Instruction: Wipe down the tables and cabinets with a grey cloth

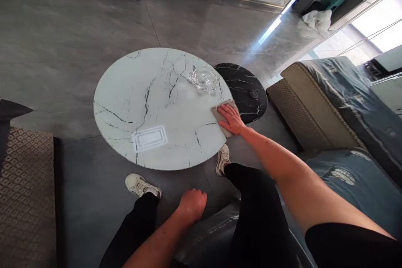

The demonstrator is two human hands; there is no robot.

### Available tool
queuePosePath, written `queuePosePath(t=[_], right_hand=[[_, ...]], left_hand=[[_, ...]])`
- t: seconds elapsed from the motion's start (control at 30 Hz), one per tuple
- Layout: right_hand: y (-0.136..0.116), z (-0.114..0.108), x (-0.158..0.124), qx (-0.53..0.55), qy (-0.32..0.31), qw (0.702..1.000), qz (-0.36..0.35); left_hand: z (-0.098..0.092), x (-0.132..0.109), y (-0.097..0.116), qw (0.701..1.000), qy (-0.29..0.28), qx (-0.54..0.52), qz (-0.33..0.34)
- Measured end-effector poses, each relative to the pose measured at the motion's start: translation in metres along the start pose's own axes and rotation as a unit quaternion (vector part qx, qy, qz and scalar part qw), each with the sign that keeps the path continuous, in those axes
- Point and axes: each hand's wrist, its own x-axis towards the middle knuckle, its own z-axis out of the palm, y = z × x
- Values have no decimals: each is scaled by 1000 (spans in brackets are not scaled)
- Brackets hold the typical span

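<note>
Beige cloth point(226, 130) mostly hidden under flat right hand point(230, 119) on white marble tabletop point(125, 92); left hand point(192, 205) fisted.

The round tabletop point(125, 92) is white marble patterned with thin black veins; the smaller table point(248, 88) behind it is black with white veins. The cloth point(226, 132) is greyish beige, the glass dish point(204, 78) colourless. The floor point(63, 50) is plain grey, the sneakers point(140, 185) white, the trousers point(260, 209) black, the cushion point(27, 201) brown with a diamond pattern, the sofa throw point(354, 180) faded blue.
</note>
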Motion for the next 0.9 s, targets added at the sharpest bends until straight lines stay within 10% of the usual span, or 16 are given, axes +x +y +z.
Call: queuePosePath(t=[0.17,0.33,0.63,0.9], right_hand=[[29,8,48,43,70,978,192],[-3,22,22,19,73,976,205],[-179,40,-58,-15,14,999,47],[-351,40,-19,56,-77,977,-189]], left_hand=[[0,0,2,1000,-5,-2,-8],[-4,-6,1,1000,10,-16,9],[2,-22,6,999,29,-27,17],[0,-41,3,997,66,-33,16]])
